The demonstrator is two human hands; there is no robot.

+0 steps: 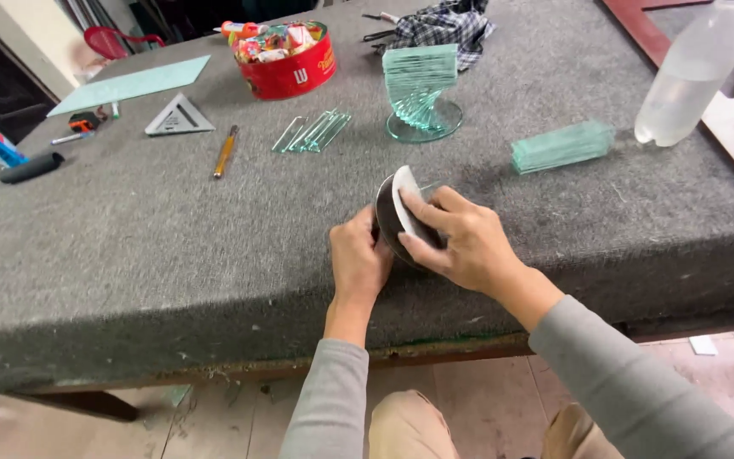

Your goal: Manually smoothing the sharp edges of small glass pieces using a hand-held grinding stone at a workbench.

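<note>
Both hands hold a round roll of dark tape with a white liner (394, 212), standing on edge on the grey felt table (146, 246) near its front edge. My left hand (358, 259) grips the roll from the left side. My right hand (460, 242) wraps around its right side, fingers pressed on the white strip. Beyond the roll stands a twisted stack of thin glass strips on a round glass base (422, 89). A flat pile of glass strips (562, 146) lies to the right, and a few loose glass strips (312, 133) lie to the left.
A red round tin of sweets (290, 64), a grey triangle square (178, 117), a yellow-handled tool (225, 151), a glass sheet (133, 85), a black marker-like cylinder (31, 167), a clear plastic bottle (690, 72), checked cloth with scissors (439, 25), and a wooden board (728, 127) lie about.
</note>
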